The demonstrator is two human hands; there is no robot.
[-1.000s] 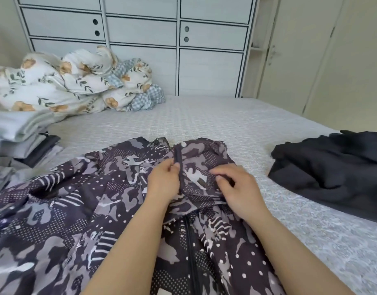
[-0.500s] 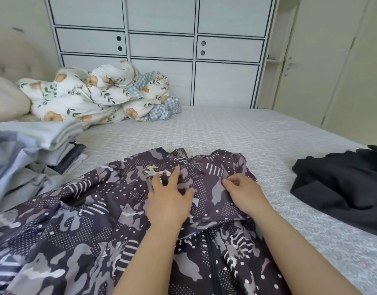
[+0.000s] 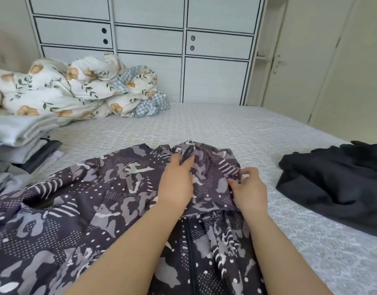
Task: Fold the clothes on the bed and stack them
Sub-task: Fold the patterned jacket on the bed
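At the far left edge of the bed, a stack of folded clothes in pale grey, white and dark layers sits on the patterned cover. Behind it, against the white cabinet, a floral quilt lies bunched up with a blue checked fabric showing at its right end. In the near middle, a dark camouflage-patterned jacket is spread flat over the bed, its zip running down toward the camera between the two forearms and its upper end gathered into a small ridge. The left hand rests palm-down on that gathered upper part, fingers straight and lying against the fabric, so its grip is not closed on anything. Just to the right, the right hand has its fingers curled, its grip pinching a fold of the jacket at the right edge of the gathered part. Well apart to the right, a black garment lies crumpled and unfolded on the bed near its right side. Beyond that, past the bed's far corner, a cream door stands closed.
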